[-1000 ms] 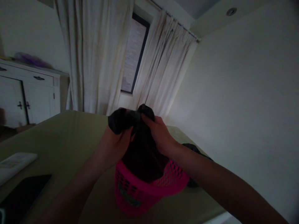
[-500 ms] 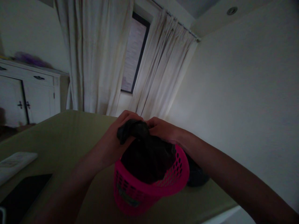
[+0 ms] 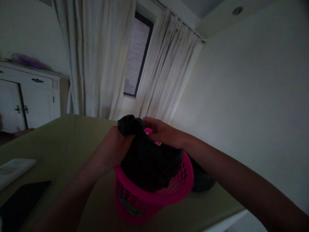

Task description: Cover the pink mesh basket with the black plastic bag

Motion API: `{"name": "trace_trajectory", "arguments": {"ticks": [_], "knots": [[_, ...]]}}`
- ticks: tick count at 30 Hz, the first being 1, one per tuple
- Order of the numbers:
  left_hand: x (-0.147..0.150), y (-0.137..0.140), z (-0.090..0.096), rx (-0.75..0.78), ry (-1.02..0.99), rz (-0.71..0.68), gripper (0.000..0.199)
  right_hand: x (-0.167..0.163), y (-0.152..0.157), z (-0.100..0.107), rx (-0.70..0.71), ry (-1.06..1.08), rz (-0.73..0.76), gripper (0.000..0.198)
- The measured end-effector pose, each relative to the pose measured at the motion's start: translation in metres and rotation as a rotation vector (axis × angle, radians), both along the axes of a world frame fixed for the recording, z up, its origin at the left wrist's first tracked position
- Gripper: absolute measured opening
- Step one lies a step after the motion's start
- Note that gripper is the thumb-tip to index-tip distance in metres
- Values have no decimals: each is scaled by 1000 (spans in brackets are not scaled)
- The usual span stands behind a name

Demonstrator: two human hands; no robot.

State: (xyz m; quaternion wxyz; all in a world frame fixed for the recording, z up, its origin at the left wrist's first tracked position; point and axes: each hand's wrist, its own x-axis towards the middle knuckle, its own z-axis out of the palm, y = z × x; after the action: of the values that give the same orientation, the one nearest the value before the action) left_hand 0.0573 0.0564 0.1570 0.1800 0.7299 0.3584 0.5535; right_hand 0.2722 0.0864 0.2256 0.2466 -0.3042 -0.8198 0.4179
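A pink perforated plastic basket (image 3: 142, 206) stands tilted in front of me, with a label on its near side. Inside it sits a black plastic bag (image 3: 152, 167), its upper part bunched up above the far left of the rim. My left hand (image 3: 115, 145) is closed on the bag at the left, its fingertips partly hidden by the folded plastic. At the far rim my right hand (image 3: 163, 131) has its fingers curled round the bag's edge, and a bit of pink rim shows between the hands.
Behind the basket to the right lies a dark object (image 3: 202, 178), partly covered by my right arm. On the green-covered surface (image 3: 72, 138) at left are a white packet (image 3: 15, 170) and a flat black item (image 3: 24, 199). Beyond stand a white cabinet (image 3: 38, 93) and curtains (image 3: 101, 58).
The bunched top of the bag has shifted up and left with my left hand. My right hand has moved slightly up, and pink rim now shows between the hands.
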Motion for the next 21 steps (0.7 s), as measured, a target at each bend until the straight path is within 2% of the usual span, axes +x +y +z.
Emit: {"name": "trace_trajectory", "arguments": {"ticks": [2, 3, 6, 8, 10, 12, 16, 17, 18, 19, 21], "knots": [[-1, 5, -1, -5, -33, 46, 27, 4, -6, 0, -40, 45, -12, 34], [-1, 7, -2, -10, -54, 46, 28, 4, -11, 0, -10, 18, -26, 44], [0, 11, -2, -14, -94, 17, 28, 1, -29, -4, 241, -168, -109, 76], [1, 11, -1, -10, -107, 6, 27, -4, -38, -10, 370, -199, -178, 77], [3, 10, 0, 1, -111, 3, 26, -8, -41, -16, 410, -115, -215, 71], [4, 10, 0, 3, -113, 9, 25, -10, -40, -20, 358, 11, -226, 70], [3, 10, -1, -19, -94, 6, 27, -11, -35, -22, 7, 157, -155, 76], [2, 10, -2, -18, -87, 2, 28, -11, -34, -21, -35, 152, -117, 78], [2, 10, -2, -15, -86, -1, 27, -12, -35, -20, -16, 131, -93, 80], [1, 10, -2, -11, -94, -4, 27, -13, -36, -20, 70, 97, -93, 84], [1, 10, 0, -4, -122, -9, 24, -14, -39, -19, 390, 17, -155, 87]]}}
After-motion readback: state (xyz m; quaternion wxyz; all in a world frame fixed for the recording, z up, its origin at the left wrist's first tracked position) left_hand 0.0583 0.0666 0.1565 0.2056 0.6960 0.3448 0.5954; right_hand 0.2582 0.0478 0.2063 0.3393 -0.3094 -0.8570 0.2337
